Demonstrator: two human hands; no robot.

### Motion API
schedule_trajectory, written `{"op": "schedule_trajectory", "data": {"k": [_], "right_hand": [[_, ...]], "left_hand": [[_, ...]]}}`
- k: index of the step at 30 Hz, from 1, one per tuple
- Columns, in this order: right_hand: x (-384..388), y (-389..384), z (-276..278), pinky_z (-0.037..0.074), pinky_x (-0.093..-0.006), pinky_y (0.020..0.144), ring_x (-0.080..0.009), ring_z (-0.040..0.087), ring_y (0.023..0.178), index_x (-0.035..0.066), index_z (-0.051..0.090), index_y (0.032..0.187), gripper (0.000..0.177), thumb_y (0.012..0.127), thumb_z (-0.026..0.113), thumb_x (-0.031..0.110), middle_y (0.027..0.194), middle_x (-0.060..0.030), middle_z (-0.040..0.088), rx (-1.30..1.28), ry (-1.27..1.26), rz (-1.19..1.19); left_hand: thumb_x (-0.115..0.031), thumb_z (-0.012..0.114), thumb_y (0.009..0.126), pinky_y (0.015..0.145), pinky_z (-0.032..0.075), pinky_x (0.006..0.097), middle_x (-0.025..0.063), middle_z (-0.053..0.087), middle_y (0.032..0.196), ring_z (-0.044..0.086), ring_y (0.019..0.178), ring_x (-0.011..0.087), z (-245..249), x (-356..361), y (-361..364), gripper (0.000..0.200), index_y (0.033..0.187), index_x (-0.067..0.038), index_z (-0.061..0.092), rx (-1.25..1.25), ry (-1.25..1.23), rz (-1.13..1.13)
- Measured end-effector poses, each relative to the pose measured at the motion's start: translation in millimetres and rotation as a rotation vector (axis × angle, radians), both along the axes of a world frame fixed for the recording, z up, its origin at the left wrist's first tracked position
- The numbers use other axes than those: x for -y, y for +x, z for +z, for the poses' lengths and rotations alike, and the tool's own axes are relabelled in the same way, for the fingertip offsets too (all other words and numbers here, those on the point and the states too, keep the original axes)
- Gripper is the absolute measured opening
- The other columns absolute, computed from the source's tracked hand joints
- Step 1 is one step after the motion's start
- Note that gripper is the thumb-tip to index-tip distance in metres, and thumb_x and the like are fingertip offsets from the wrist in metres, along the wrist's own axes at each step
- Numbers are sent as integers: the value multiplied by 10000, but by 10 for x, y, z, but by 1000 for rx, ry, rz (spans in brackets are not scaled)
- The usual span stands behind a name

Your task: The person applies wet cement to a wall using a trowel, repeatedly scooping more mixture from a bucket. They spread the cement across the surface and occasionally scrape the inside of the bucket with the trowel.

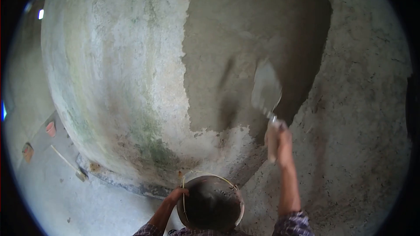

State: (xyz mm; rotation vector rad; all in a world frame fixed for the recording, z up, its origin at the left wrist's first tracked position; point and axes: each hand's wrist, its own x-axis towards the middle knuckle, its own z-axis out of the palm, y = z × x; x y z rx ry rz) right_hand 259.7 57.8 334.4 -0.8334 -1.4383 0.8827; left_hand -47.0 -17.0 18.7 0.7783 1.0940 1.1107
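Upward from the right hand (280,137), the trowel blade (267,86).

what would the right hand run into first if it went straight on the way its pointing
Probably the darker patch on the wall: the trowel in the right hand points up across it. Whether the blade already touches it, I can't tell.
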Motion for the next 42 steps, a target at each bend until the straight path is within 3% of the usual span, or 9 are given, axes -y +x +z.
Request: {"op": "schedule_trajectory", "data": {"k": [2, 6, 13, 17, 20, 33, 37, 39, 42], "right_hand": [[-254, 27, 518, 436, -242, 521, -114, 522, 596, 79, 500, 1220, 461, 941, 427, 439, 785, -60, 556, 83, 250, 55], [-259, -79, 735, 419, -249, 500, -113, 501, 584, 81, 440, 1310, 459, 965, 419, 383, 784, -53, 536, -285, 43, 438], [-808, -380, 1577, 458, -275, 547, -129, 521, 587, 49, 502, 1281, 460, 932, 538, 347, 745, -64, 547, 75, 389, -100], [-1514, -348, 2252, 508, -462, 763, -381, 648, 884, 60, 458, 1342, 510, 913, 541, 323, 906, -220, 642, 498, 910, -750], [-1494, -487, 2539, 507, -498, 793, -437, 627, 913, 127, 412, 1387, 532, 901, 549, 294, 958, -262, 635, 771, 805, -986], [-1614, -288, 2323, 524, -512, 748, -432, 638, 810, 169, 345, 1431, 636, 852, 607, 207, 879, -259, 630, 1224, 807, -1014], [-1261, -159, 2391, 523, -504, 750, -437, 635, 840, 167, 371, 1415, 606, 857, 602, 219, 909, -248, 637, 1154, 869, -1001], [-1269, -105, 2507, 528, -498, 750, -438, 639, 846, 159, 390, 1402, 583, 862, 595, 234, 922, -248, 642, 1084, 895, -994], [-1430, -139, 2745, 507, -507, 805, -457, 619, 911, 146, 418, 1383, 548, 871, 585, 251, 981, -264, 639, 883, 837, -972]], "left_hand": [[-70, 600, 620, 667, 431, 272, 27, 581, 711, 550, 679, 150, 28, 21, 3, 216, 827, -18, 633, 28, -24, 16], [-70, 596, 628, 655, 441, 276, 32, 591, 717, 559, 677, 155, -132, 28, -96, 212, 830, -16, 631, 46, 5, -11], [-72, 592, 629, 623, 451, 290, 38, 601, 711, 566, 654, 166, -131, 19, -150, 192, 803, -3, 635, 60, 15, 38], [-69, 589, 626, 615, 444, 293, 44, 603, 694, 569, 657, 163, -14, 52, -126, 177, 782, -1, 636, 58, 14, 33], [-66, 588, 623, 617, 440, 297, 45, 604, 695, 566, 657, 162, 7, 79, -169, 190, 792, 4, 639, 30, -11, 19], [-80, 606, 614, 660, 433, 292, 42, 590, 692, 549, 672, 166, -59, -130, -234, 158, 749, -4, 635, 27, 22, 25], [-80, 605, 614, 658, 433, 291, 45, 592, 702, 554, 692, 167, 70, -53, -184, 172, 763, 1, 635, 14, 34, 59], [-37, 577, 602, 672, 480, 292, 57, 624, 769, 590, 687, 185, -112, -92, -225, 329, 920, 15, 640, 49, 37, 45], [-68, 600, 619, 649, 435, 295, 45, 595, 702, 561, 694, 166, -292, -94, -256, 186, 787, 6, 634, 12, 33, 45]]}}
